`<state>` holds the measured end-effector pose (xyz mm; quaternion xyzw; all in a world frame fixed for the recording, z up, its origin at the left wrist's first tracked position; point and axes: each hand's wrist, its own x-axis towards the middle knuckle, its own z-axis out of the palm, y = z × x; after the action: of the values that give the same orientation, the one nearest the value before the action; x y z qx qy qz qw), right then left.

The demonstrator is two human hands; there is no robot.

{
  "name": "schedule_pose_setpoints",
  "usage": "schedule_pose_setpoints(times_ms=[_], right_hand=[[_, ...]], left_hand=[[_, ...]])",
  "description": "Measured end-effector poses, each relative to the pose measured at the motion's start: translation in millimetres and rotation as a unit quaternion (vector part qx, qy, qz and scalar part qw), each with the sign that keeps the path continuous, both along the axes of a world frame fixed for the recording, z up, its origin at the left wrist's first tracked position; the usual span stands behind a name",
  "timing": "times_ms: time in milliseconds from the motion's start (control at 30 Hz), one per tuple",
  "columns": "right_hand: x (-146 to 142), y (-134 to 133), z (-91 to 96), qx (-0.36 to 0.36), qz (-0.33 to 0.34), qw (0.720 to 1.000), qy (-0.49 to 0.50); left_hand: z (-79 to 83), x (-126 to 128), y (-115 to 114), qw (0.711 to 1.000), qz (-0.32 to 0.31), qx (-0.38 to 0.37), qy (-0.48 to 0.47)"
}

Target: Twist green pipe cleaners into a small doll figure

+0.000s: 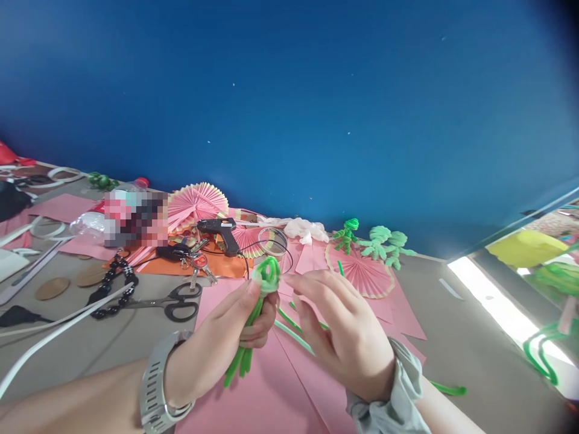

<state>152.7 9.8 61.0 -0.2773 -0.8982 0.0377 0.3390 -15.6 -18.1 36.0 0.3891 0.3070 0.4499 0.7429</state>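
Note:
My left hand [226, 340] is closed around a bundle of green pipe cleaners [256, 313], whose looped top sticks up above the fingers. A metal watch sits on that wrist. My right hand [339, 328] hovers just to the right of the loop, fingers spread and slightly curled, holding nothing I can see. Both hands are over pink paper sheets [280, 380] on the table. More loose green pipe cleaners [294, 328] lie on the paper under the right hand.
Black scissors [176, 301], keys [196, 262], a black glue gun [221, 232], pink folded paper fans [362, 271], green pipe-cleaner figures [375, 241], a plastic bottle [122, 208], black beads [111, 283] and a white cable [54, 334] lie on the table. A blue wall stands behind.

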Motion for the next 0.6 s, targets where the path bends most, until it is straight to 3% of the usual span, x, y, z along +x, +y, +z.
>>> schedule_pose_setpoints(times_ms=[167,400,600], right_hand=[[4.2,-0.4,3.3,-0.014,0.011,1.000,0.021],[-0.8,-1.0,5.5,-0.160,-0.012,0.987,0.023],[-5.0,1.3,4.3,-0.266,0.040,0.959,0.086]], left_hand=[[-4.6,-0.5,-1.1,1.000,-0.018,-0.008,-0.022],[-4.0,0.7,-2.9,0.999,-0.012,-0.023,-0.026],[0.9,-1.9,-3.6,0.997,-0.077,0.012,0.013]])
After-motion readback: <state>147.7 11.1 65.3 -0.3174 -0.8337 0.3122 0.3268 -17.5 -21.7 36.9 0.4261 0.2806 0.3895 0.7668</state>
